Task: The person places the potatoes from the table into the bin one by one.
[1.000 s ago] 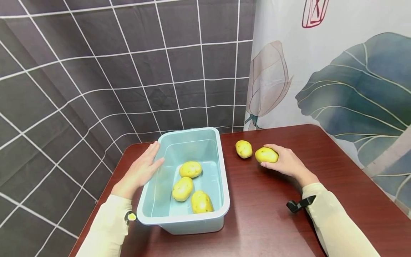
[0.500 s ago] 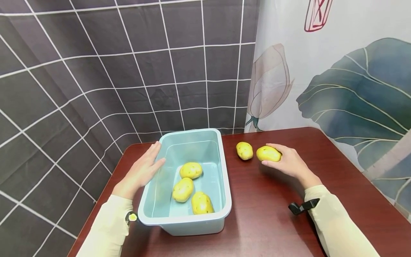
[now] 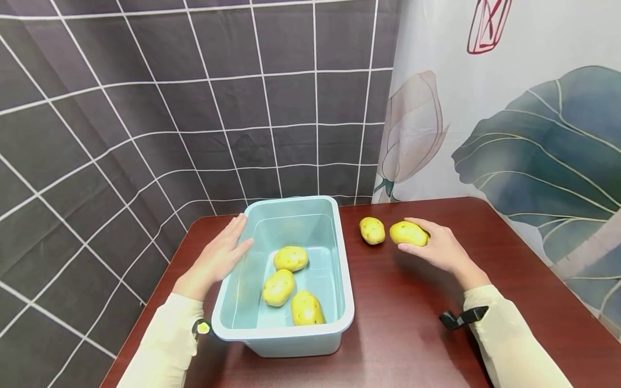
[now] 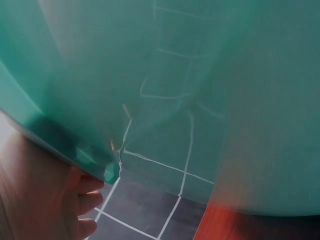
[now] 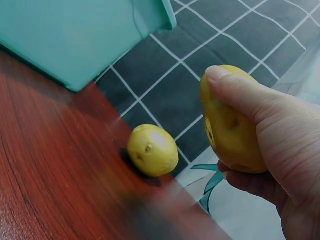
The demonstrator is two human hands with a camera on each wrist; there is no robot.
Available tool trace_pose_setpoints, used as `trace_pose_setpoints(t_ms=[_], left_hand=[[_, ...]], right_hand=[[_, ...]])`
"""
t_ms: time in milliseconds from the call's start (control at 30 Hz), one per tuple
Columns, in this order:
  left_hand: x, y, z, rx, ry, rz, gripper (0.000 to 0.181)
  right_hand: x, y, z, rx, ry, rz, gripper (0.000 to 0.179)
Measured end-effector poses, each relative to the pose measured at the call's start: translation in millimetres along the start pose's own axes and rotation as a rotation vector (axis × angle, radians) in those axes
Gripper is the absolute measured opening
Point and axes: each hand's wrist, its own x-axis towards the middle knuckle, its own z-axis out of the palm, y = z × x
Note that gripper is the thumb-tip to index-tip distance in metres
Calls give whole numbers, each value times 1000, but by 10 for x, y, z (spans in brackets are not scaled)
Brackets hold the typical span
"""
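My right hand [image 3: 445, 252] grips a yellow potato [image 3: 408, 233] between thumb and fingers, over the right part of the table. In the right wrist view the thumb lies across the top of the held potato [image 5: 232, 125]. Just left of it, another potato [image 3: 372, 230] lies on the table. My left hand [image 3: 217, 258] rests at the left rim of a light blue plastic tub [image 3: 296, 346], fingers extended, thumb reaching over the rim. Inside the tub lie three potatoes: one farther back [image 3: 291, 258], one in the middle [image 3: 278, 288] and one nearer the front [image 3: 307, 308].
The dark red wooden table [image 3: 402, 345] carries everything. Behind it and to the left hangs a grey curtain [image 3: 286, 97] with white grid lines. A white curtain [image 3: 451, 183] with leaf and flower prints hangs at the right. Each wrist wears a black strap.
The right hand holds the same potato throughout and shifts only slightly. The whole head view has moved a little, while the left hand stays at the tub's rim.
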Motion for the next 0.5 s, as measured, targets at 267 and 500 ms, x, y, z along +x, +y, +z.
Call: trace_pose_setpoints(t_ms=[267, 500], left_hand=[[0, 12, 2, -3, 9, 6, 66], [-3, 26, -3, 4, 4, 2, 65]], right_hand=[[28, -100, -45, 3, 27, -55, 71], [76, -238, -118, 13, 22, -98, 71]])
